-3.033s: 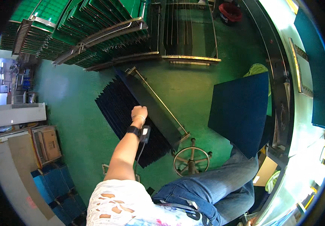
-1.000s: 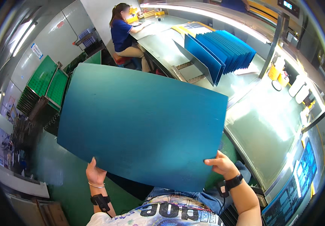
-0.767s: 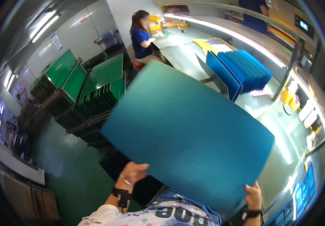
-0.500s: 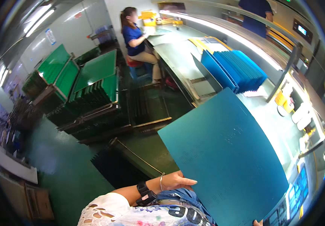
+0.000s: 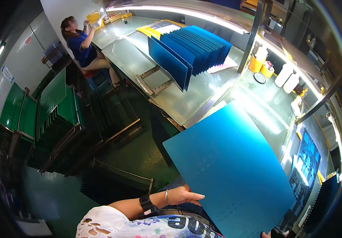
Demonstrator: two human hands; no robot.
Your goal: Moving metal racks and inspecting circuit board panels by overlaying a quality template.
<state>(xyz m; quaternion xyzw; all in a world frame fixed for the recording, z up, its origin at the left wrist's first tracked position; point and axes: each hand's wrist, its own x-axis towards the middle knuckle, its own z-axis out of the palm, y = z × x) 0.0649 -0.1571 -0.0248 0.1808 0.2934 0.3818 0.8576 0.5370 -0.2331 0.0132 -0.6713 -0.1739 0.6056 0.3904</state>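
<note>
A large flat blue panel (image 5: 234, 166) with rows of tiny marks tilts in front of my body. My left hand (image 5: 185, 195) grips its left edge, thumb laid over the face and fingers behind. At the lower right corner my right hand (image 5: 265, 235) pinches the panel; only a fingertip part of it shows. Beyond, similar blue panels (image 5: 196, 47) stand upright in a row on the bench, and two of them lean at the near end beside a slotted rack piece (image 5: 155, 81).
The lit bench (image 5: 187, 107) runs along the far side under tube lights. Orange and white bottles (image 5: 286, 77) stand on it at right. Racks of green panels (image 5: 56, 107) fill the left. A floor rack (image 5: 115, 182) stands near my left arm. A co-worker (image 5: 82, 45) sits at the far end.
My view has swung to the right, bringing more of the bench in. Both hands still hold the panel. The co-worker's hands are raised higher.
</note>
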